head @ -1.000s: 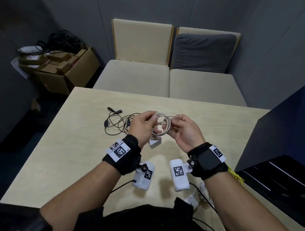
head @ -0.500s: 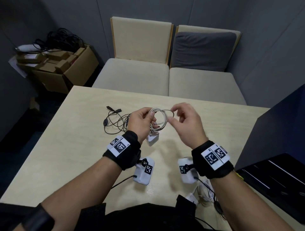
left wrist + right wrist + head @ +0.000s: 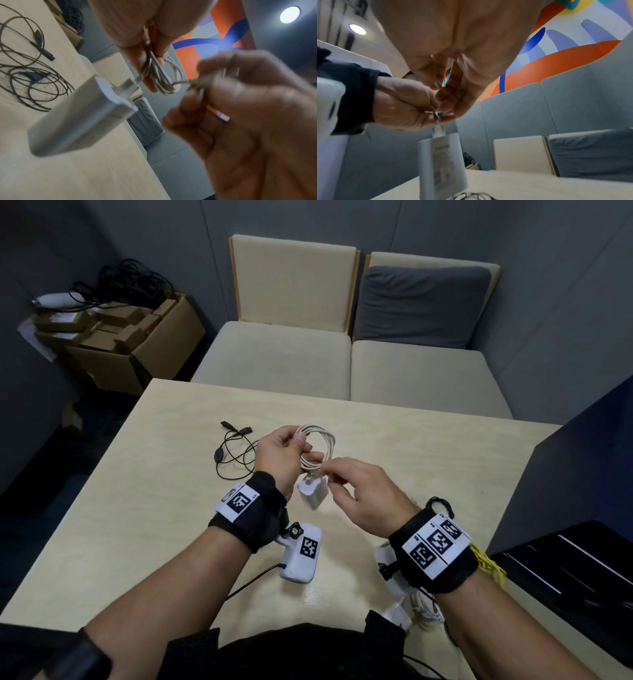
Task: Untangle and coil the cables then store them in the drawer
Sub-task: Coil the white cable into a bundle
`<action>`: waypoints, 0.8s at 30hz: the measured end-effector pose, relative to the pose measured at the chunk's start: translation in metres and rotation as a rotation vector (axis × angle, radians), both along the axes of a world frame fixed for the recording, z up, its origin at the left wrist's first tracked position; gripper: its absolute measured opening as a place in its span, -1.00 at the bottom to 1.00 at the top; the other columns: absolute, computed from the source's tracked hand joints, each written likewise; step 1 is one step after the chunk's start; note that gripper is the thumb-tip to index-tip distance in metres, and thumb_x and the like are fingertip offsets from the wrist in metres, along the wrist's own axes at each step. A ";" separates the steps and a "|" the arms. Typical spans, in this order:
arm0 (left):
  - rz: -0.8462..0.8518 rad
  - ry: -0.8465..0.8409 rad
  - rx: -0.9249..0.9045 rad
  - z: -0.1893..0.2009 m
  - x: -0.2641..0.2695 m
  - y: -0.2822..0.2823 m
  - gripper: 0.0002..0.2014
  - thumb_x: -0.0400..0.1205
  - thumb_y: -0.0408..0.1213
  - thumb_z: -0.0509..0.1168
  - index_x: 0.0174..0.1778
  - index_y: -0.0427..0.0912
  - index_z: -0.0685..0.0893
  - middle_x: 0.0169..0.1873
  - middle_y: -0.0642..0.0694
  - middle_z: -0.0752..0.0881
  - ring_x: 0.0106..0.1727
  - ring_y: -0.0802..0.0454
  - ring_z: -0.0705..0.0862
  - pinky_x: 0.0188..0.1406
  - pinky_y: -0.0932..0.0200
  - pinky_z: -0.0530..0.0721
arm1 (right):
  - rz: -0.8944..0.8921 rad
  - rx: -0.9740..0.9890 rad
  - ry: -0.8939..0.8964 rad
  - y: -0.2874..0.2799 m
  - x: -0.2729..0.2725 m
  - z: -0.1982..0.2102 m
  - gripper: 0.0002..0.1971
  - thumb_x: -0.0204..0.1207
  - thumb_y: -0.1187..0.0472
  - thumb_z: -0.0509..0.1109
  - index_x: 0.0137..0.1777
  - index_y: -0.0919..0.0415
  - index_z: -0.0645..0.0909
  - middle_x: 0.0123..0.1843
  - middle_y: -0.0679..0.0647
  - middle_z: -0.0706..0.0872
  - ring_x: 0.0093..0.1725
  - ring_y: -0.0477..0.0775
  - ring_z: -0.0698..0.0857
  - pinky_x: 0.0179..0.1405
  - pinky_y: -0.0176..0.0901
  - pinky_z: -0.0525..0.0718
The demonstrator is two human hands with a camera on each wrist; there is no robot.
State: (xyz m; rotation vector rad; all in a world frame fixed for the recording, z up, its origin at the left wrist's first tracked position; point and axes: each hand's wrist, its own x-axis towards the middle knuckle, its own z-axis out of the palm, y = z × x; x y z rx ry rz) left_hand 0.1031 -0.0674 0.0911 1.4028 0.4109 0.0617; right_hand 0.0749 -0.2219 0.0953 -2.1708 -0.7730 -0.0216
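My left hand [image 3: 284, 453] holds a coiled white cable [image 3: 322, 446] above the table; its thumb and fingers pinch the loops [image 3: 159, 75]. A white charger block [image 3: 313, 491] hangs from the coil by its plug [image 3: 130, 83]. My right hand [image 3: 349, 481] pinches the cable's loose end [image 3: 181, 82] beside the bottom of the coil, its fingers curled. In the right wrist view both hands meet above the hanging charger [image 3: 442, 155]. A tangled thin black cable [image 3: 236, 453] lies on the table to the left of my left hand. The drawer is not identifiable.
The light wooden table [image 3: 137, 525] carries another white cable bundle [image 3: 421, 607] at its near edge under my right wrist. A dark cabinet [image 3: 582, 508] stands at the right. Two beige seats [image 3: 342, 364] face the table; a cardboard box [image 3: 137, 344] with cables sits far left.
My right hand has dropped from the top of the coil to its bottom, near the charger, carrying the loose end down. The left hand keeps its hold on the coil.
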 end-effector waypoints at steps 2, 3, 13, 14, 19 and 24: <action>0.007 0.002 -0.054 0.000 -0.003 -0.003 -0.87 0.72 -0.46 0.13 -0.01 -0.39 0.58 -0.40 -0.16 0.55 -0.53 0.09 0.72 -0.60 0.23 0.65 | -0.073 0.054 0.073 -0.008 -0.001 -0.005 -0.79 0.40 0.31 0.28 -0.01 0.13 0.65 -0.26 -0.18 0.64 -0.25 -0.15 0.58 -0.08 -0.19 0.63; 0.008 0.003 -0.076 0.000 -0.005 -0.004 -0.87 0.72 -0.47 0.13 -0.05 -0.38 0.57 -0.40 -0.16 0.54 -0.53 0.08 0.73 -0.57 0.20 0.69 | -0.108 0.080 0.134 -0.011 0.001 -0.006 -0.81 0.38 0.28 0.29 -0.07 0.07 0.65 -0.32 -0.12 0.63 -0.30 -0.10 0.58 -0.11 -0.14 0.65; -0.012 0.039 -0.369 0.006 -0.006 0.000 -0.77 0.74 -0.49 0.05 -0.21 -0.35 0.50 -0.41 -0.14 0.44 -0.62 0.13 0.42 -0.51 0.21 0.66 | -0.047 0.517 0.732 -0.042 0.011 0.000 -0.91 0.44 0.43 0.25 -0.14 0.28 0.55 -0.34 0.19 0.70 -0.35 0.13 0.62 -0.15 -0.14 0.64; -0.016 0.050 -0.409 0.008 -0.005 -0.001 -0.74 0.75 -0.49 0.02 -0.24 -0.32 0.48 -0.41 -0.12 0.43 -0.64 0.15 0.36 -0.59 0.26 0.57 | -0.037 0.510 0.749 -0.044 0.012 -0.001 -0.92 0.46 0.43 0.26 -0.12 0.27 0.54 -0.33 0.18 0.70 -0.33 0.12 0.62 -0.14 -0.16 0.63; -0.062 0.097 -0.600 0.014 -0.002 0.003 -0.71 0.74 -0.47 -0.05 -0.28 -0.20 0.38 -0.47 -0.06 0.43 -0.65 0.20 0.22 -0.68 0.38 0.25 | -0.136 0.148 0.486 -0.035 0.016 -0.015 -0.77 0.60 0.40 0.32 -0.08 0.01 0.64 -0.16 -0.05 0.75 -0.17 0.02 0.62 0.03 -0.14 0.57; -0.109 0.086 -0.639 0.017 -0.006 -0.001 -0.71 0.74 -0.46 -0.04 -0.29 -0.19 0.38 -0.49 -0.05 0.44 -0.65 0.22 0.22 -0.67 0.39 0.22 | -0.283 -0.012 0.138 -0.015 0.018 -0.018 -0.83 0.53 0.37 0.41 -0.02 0.13 0.78 -0.19 -0.13 0.49 -0.19 -0.18 0.51 -0.12 -0.55 0.37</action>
